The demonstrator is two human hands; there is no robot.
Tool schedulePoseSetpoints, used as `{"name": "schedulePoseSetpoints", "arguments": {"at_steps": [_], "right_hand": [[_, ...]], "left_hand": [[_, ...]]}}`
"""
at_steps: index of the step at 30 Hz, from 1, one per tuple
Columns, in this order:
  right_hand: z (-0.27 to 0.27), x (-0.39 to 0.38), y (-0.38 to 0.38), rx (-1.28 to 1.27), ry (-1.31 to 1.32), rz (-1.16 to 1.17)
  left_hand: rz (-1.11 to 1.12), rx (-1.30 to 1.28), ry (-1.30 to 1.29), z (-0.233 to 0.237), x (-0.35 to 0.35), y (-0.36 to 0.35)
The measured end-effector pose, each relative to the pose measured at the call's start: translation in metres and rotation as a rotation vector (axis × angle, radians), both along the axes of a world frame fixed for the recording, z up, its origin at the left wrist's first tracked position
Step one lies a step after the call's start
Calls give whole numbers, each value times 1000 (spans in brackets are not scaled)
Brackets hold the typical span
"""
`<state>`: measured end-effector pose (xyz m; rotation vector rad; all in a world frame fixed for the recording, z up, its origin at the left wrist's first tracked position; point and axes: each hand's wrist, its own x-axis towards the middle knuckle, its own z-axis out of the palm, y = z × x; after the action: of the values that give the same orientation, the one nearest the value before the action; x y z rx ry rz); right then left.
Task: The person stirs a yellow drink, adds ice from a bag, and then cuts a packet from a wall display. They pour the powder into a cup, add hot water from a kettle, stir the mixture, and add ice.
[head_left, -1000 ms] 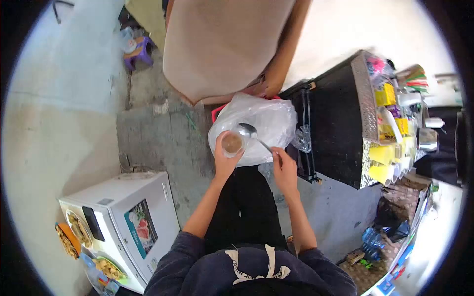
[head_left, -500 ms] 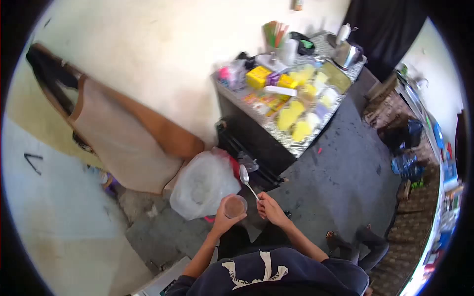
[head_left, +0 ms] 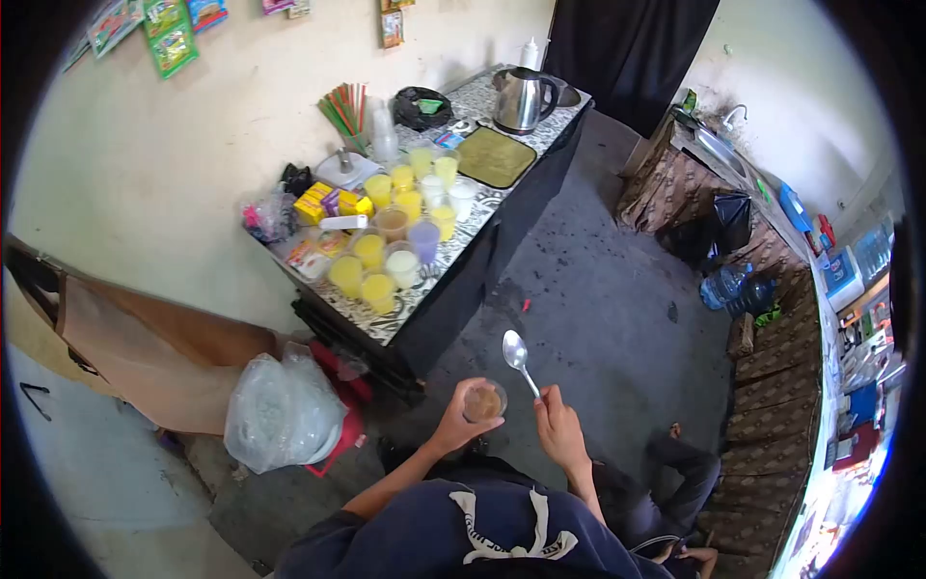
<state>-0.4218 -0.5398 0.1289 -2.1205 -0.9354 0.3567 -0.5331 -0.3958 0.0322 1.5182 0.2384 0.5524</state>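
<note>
My left hand [head_left: 461,423] is wrapped round a clear plastic cup [head_left: 484,400] with brown contents. Between the fingers of my right hand [head_left: 561,431] is the handle of a metal spoon [head_left: 518,357], its bowl pointing up and away from me. Spoon and cup are apart, both held over the dark floor in front of my body. Ahead to the left, several cups of yellow drink [head_left: 369,248] stand on a patterned table, among them a cup of purple drink [head_left: 422,239] and a cup of white drink [head_left: 401,265].
The table [head_left: 389,328] also carries a steel kettle [head_left: 522,101], a green mat [head_left: 497,157], yellow boxes [head_left: 313,204] and straws [head_left: 344,111]. A plastic bag [head_left: 280,410] sits at lower left. At right are water bottles [head_left: 725,286] and another person's legs [head_left: 666,473].
My view has swung to the right, so the table now appears further left and more of the right side shows. Both hands keep hold of the cup and the spoon.
</note>
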Motion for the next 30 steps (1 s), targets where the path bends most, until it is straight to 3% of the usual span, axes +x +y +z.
{"name": "schedulePoseSetpoints", "arguments": {"at_steps": [3,5,9,11,12,14,18,23,25,30], "right_hand": [[7,32,-26,-69,37,-26],[2,54,-36,47,52,-37],[4,83,-26,36,110,-87],[-19,100,-18,264,352,-166],[-27,111,-10,259,356,-153],[-37,135,8,564,806,-108],[-28,185,61,516,999,-39],[-33,274,134,344,924,-59],[-45,310,162,207,520,50],[-25,358,237,180,534,210]], "left_hand": [[-2,-4,-39,2,51,-7],[-2,48,-56,6,82,-2],[-5,138,-18,7,127,11],[14,146,1,4,147,19],[61,138,-10,2,158,25],[118,129,-24,0,181,40],[211,223,-5,11,223,83],[271,243,46,22,275,144],[250,260,12,35,292,165],[359,185,31,54,328,195]]}}
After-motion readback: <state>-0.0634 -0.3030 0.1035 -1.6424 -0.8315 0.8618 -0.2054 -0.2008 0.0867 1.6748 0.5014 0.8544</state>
